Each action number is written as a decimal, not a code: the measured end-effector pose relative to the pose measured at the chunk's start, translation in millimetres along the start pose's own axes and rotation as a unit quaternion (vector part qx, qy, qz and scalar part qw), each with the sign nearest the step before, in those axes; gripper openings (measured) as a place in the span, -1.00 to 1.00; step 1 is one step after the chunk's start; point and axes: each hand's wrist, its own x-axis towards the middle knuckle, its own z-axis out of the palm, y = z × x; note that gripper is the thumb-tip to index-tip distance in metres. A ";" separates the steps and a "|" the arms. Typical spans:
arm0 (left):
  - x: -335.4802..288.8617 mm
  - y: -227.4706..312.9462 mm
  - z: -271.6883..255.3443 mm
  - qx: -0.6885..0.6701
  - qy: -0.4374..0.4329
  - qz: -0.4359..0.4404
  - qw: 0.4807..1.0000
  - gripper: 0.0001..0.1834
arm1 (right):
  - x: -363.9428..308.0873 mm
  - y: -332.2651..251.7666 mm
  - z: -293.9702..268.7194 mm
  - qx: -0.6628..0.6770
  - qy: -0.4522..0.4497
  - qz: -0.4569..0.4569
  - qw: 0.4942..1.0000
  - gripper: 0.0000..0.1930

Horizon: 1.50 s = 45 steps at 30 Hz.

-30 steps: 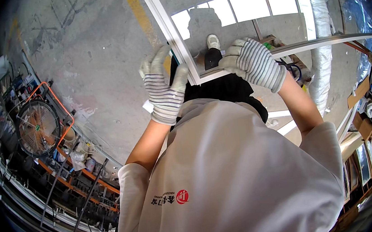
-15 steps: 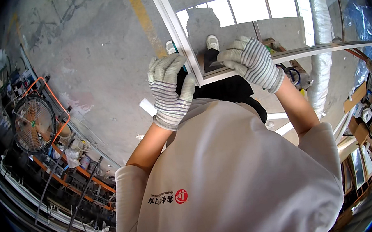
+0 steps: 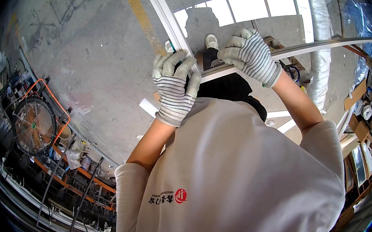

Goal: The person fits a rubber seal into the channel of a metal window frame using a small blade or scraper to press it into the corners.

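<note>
A white-framed glass pane [image 3: 249, 30], like a window sash, spans the space before me, with reflections on its glass. Its left bar [image 3: 167, 18] and near bar [image 3: 310, 48] meet at a corner close to my body. Both my hands wear white knit gloves with dark stripes. My left hand [image 3: 175, 87] is curled round the frame at that corner, and hides part of it. Farther right, my right hand [image 3: 252, 59] is bent over the near bar, its fingers closed on the inner side above the glass.
A round floor fan [image 3: 35, 125] stands at the left beside an orange tube and racks of long profiles [image 3: 56, 215]. A wrapped white column-like roll [image 3: 319, 25] lies at the right, near blue plastic film [image 3: 362, 20] and cardboard [image 3: 355, 96]. A yellow line [image 3: 141, 14] crosses the concrete floor.
My left hand has shifted right onto the frame's corner and now covers it. The frame has moved slightly left and away from me. My right hand has moved only a little.
</note>
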 end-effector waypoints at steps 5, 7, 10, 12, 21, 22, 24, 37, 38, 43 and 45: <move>5.9 -2.6 5.6 0.046 0.010 0.027 0.999 -0.66 | -1.3 -5.4 -2.8 -0.010 -0.034 -0.006 0.999 -0.83; 9.8 -0.2 2.6 0.048 0.002 0.027 0.998 -0.69 | 0.1 -6.9 -3.7 -0.018 -0.054 -0.011 0.998 -0.83; 12.0 0.0 2.2 0.045 -0.004 0.025 0.999 -0.70 | 2.3 -8.3 -3.4 -0.015 -0.065 -0.005 0.998 -0.85; 12.8 -1.2 2.3 0.043 -0.009 0.029 0.999 -0.69 | 4.3 -11.8 -7.2 -0.027 -0.092 0.017 0.995 -0.87; 7.0 15.7 11.7 0.053 -0.170 0.135 0.975 -0.54 | -22.0 5.6 -56.1 0.261 -0.135 0.089 0.952 -0.86; 4.6 19.1 17.0 0.051 -0.169 0.126 0.976 -0.56 | -24.6 6.2 -58.9 0.241 -0.114 0.087 0.960 -0.87; 4.0 21.9 21.4 0.035 -0.133 0.104 0.985 -0.68 | -22.7 4.0 -61.1 0.245 -0.117 0.103 0.957 -0.87; 10.1 -5.5 -21.3 -0.095 -0.006 -0.055 0.994 -0.86 | -3.1 -28.6 -0.4 -0.037 -0.061 0.074 0.995 -0.88; 9.2 -4.8 -22.9 -0.095 -0.011 -0.045 0.994 -0.85 | -1.5 -29.8 1.8 -0.031 -0.073 0.064 0.995 -0.88; 7.0 1.5 -16.4 0.013 -0.045 0.015 0.999 -0.71 | 0.7 -16.4 -20.9 0.280 -0.146 0.083 0.945 -0.83; 6.9 6.0 -10.1 0.071 -0.046 0.041 0.996 -0.72 | -2.9 -10.2 -29.7 0.252 -0.145 0.088 0.953 -0.84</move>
